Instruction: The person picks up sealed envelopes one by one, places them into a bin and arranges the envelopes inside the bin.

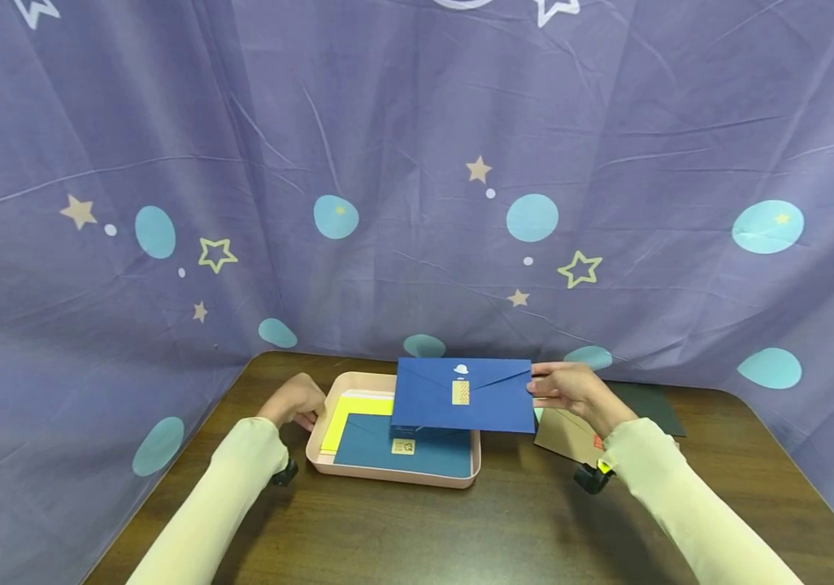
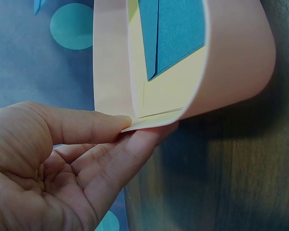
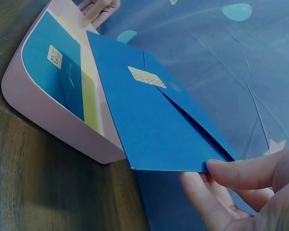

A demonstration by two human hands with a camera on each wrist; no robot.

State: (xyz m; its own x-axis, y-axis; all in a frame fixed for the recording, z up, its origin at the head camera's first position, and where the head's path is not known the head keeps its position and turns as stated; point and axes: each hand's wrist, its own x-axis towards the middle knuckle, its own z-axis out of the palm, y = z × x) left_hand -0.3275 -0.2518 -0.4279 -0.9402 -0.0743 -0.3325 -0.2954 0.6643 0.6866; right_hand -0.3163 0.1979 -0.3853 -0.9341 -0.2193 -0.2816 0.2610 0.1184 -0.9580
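Light: even and soft in the head view, dim in both wrist views.
Shadows: faint.
Distortion: wide-angle bending at edges.
Focus: sharp.

Both arms reach forward in pale sleeves, left hand [image 1: 293, 402] pinching with thumb and fingers, right hand [image 1: 571, 392] likewise

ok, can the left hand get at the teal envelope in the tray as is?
Probably yes. The left hand pinches the tray rim right beside the teal envelope. The blue envelope in the right hand only overhangs its far edge.
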